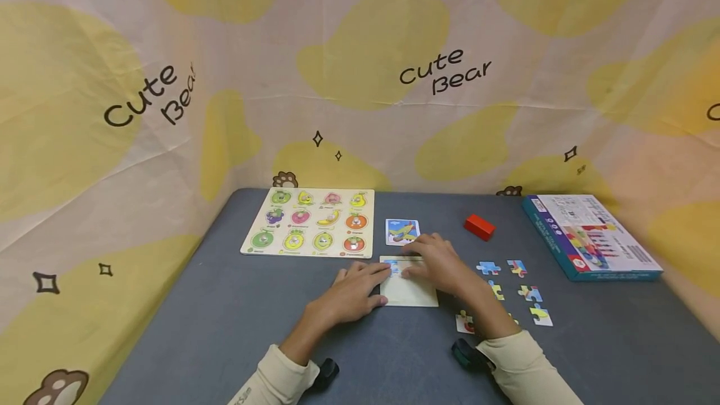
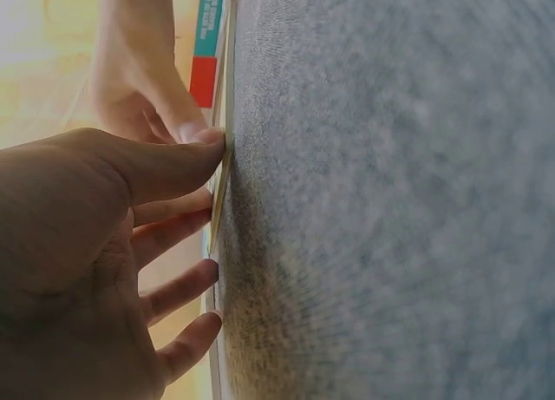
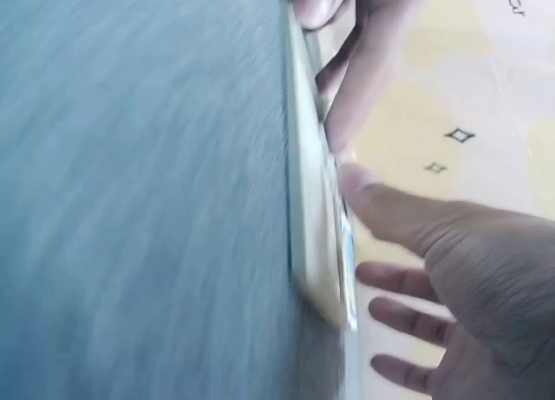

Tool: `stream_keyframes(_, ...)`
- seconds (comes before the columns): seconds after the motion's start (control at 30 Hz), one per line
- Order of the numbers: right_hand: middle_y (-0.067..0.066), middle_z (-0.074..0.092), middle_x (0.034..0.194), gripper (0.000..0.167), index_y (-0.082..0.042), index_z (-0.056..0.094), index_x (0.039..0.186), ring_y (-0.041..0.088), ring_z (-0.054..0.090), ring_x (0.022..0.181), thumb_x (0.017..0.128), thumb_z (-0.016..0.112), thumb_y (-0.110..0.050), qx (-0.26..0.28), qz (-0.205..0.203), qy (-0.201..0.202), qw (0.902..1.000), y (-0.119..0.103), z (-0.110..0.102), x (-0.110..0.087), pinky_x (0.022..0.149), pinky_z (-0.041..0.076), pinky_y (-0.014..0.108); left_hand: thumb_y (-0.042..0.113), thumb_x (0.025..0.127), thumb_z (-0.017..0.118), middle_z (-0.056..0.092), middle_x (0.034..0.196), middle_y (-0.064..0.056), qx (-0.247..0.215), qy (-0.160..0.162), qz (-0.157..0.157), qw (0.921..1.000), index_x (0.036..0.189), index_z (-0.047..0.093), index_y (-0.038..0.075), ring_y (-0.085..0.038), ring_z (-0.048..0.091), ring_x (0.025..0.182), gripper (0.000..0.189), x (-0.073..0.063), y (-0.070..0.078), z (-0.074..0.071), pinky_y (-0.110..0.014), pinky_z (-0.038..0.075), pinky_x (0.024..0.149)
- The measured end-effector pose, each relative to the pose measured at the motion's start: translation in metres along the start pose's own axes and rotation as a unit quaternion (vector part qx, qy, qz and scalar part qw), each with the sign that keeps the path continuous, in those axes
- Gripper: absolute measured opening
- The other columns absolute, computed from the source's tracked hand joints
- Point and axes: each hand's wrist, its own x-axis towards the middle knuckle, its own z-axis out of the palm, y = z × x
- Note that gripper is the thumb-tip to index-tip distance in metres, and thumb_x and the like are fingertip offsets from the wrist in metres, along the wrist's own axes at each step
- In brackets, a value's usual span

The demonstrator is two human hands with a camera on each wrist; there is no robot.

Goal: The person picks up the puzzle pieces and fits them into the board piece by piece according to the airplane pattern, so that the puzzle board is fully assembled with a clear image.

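Note:
In the head view a cream puzzle board (image 1: pixel 419 292) lies on the table with a blue jigsaw piece (image 1: pixel 395 265) in its far left corner. My left hand (image 1: pixel 353 292) is at the board's left side, fingertips by the piece and thumb at the near left corner. The left wrist view shows this thumb (image 2: pixel 195 164) against the board's edge. Over the board's far side is my right hand (image 1: pixel 441 265), its thumb beside the piece. Spread, fairly straight fingers (image 3: pixel 408 318) show in the right wrist view, with no object visible among them.
Loose jigsaw pieces (image 1: pixel 530 293) lie right of the board, some partly behind the right forearm. Beyond the board are a picture card (image 1: pixel 402 227) and a red block (image 1: pixel 480 227). A fruit board (image 1: pixel 306 249) lies far left, a flat box (image 1: pixel 590 236) far right.

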Motion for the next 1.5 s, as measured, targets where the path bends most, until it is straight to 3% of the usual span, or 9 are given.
stream_keyframes(0.13, 0.014, 0.069, 0.131, 0.048, -0.011, 0.074, 0.132, 0.038, 0.055, 0.126, 0.091, 0.085, -0.033, 0.013, 0.007, -0.003, 0.9999, 0.01, -0.009, -0.012, 0.102, 0.04, 0.063, 0.03, 0.104, 0.07, 0.05, 0.162, -0.002, -0.003, 0.002, -0.003, 1.0, 0.158, 0.053, 0.013, -0.029, 0.047, 0.141, 0.059, -0.001, 0.0, 0.0, -0.049, 0.039, 0.097)
stream_keyframes(0.47, 0.015, 0.07, 0.13, 0.048, -0.011, 0.074, 0.132, 0.039, 0.055, 0.123, 0.092, 0.084, -0.034, 0.001, 0.037, -0.016, 0.9992, 0.044, -0.039, -0.052, 0.105, 0.039, 0.068, 0.029, 0.104, 0.07, 0.049, 0.163, -0.001, -0.014, 0.0, -0.009, 0.9999, 0.158, 0.052, 0.014, -0.029, 0.046, 0.142, 0.06, 0.0, 0.001, 0.002, -0.05, 0.037, 0.098)
stream_keyframes(0.7, 0.018, 0.068, 0.133, 0.047, -0.01, 0.074, 0.133, 0.039, 0.052, 0.122, 0.094, 0.082, -0.035, 0.022, 0.069, -0.018, 0.9972, 0.07, -0.051, -0.071, 0.102, 0.039, 0.067, 0.028, 0.103, 0.07, 0.049, 0.163, -0.002, -0.021, 0.0, -0.008, 0.9997, 0.158, 0.051, 0.013, -0.03, 0.045, 0.143, 0.06, 0.001, 0.001, 0.001, -0.051, 0.037, 0.099)
stream_keyframes(1.0, 0.018, 0.071, 0.127, 0.041, -0.007, 0.077, 0.128, 0.039, 0.053, 0.117, 0.095, 0.08, -0.032, 0.02, 0.088, -0.036, 0.9953, 0.097, -0.063, -0.078, 0.098, 0.039, 0.066, 0.028, 0.103, 0.07, 0.048, 0.164, -0.001, -0.033, -0.002, -0.011, 0.9994, 0.159, 0.051, 0.014, -0.03, 0.044, 0.144, 0.06, 0.001, -0.001, 0.002, -0.051, 0.036, 0.1)
stream_keyframes(1.13, 0.015, 0.072, 0.121, 0.036, -0.007, 0.078, 0.124, 0.036, 0.053, 0.113, 0.095, 0.08, -0.029, 0.02, 0.098, -0.055, 0.9934, 0.106, -0.066, -0.078, 0.092, 0.043, 0.057, 0.028, 0.103, 0.07, 0.048, 0.164, -0.001, -0.034, -0.001, -0.01, 0.9994, 0.159, 0.051, 0.014, -0.03, 0.044, 0.144, 0.061, 0.001, -0.001, 0.001, -0.051, 0.036, 0.099)
stream_keyframes(1.27, 0.014, 0.072, 0.117, 0.03, -0.008, 0.08, 0.119, 0.035, 0.053, 0.11, 0.095, 0.08, -0.026, 0.017, 0.106, -0.063, 0.9922, 0.111, -0.068, -0.08, 0.087, 0.044, 0.051, 0.028, 0.103, 0.07, 0.047, 0.164, -0.001, -0.034, 0.0, -0.011, 0.9994, 0.159, 0.051, 0.014, -0.03, 0.044, 0.144, 0.06, 0.001, -0.002, 0.002, -0.051, 0.035, 0.099)
stream_keyframes(1.5, 0.017, 0.071, 0.117, 0.029, -0.005, 0.08, 0.116, 0.035, 0.052, 0.106, 0.094, 0.081, -0.025, 0.005, 0.108, -0.057, 0.9924, 0.115, -0.068, -0.083, 0.086, 0.044, 0.052, 0.027, 0.103, 0.07, 0.048, 0.164, -0.002, -0.029, -0.002, -0.008, 0.9995, 0.159, 0.051, 0.013, -0.031, 0.044, 0.143, 0.06, 0.0, 0.0, -0.001, -0.052, 0.036, 0.1)
